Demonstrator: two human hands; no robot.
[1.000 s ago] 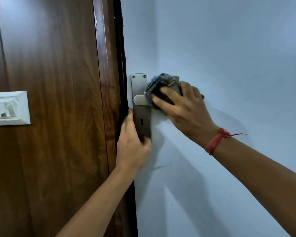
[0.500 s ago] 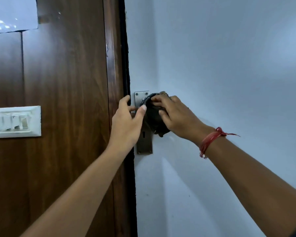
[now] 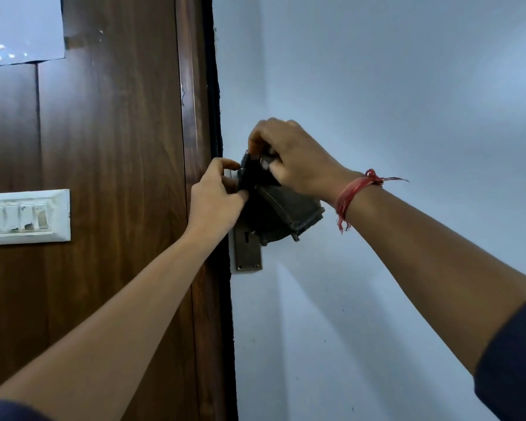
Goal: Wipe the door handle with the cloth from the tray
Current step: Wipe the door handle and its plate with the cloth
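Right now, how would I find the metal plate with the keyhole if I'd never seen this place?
Find the pale blue door beside the dark wooden panel. Along the door's left edge, go down to where both hands meet on a dark cloth. Just under the cloth sticks out the metal plate: a narrow upright brownish strip with a small keyhole, the only metal thing on the plain door.

Two hands: left hand (image 3: pixel 216 199), right hand (image 3: pixel 292 156). One dark cloth (image 3: pixel 281 212). One handle backplate (image 3: pixel 248 252). One switch panel (image 3: pixel 27 216). One red wrist thread (image 3: pixel 351 194).
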